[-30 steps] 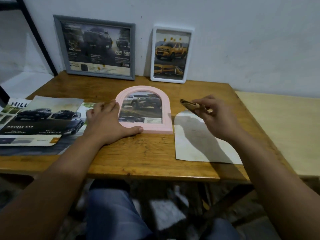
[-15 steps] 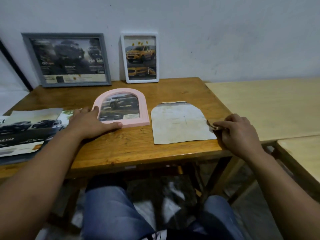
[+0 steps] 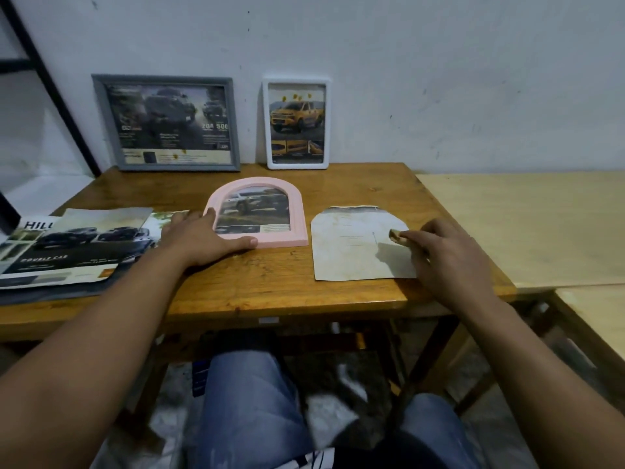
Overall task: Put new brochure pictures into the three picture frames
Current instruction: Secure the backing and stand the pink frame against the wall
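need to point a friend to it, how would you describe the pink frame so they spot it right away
On the brown wooden table, look just in front of the two frames leaning on the wall. The pink frame lies flat under the left hand; it alone is arch-topped.

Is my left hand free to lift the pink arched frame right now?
Probably yes. The left hand already rests on the lower left corner of the pink arched picture frame, holding nothing, and nothing lies on top of the frame.
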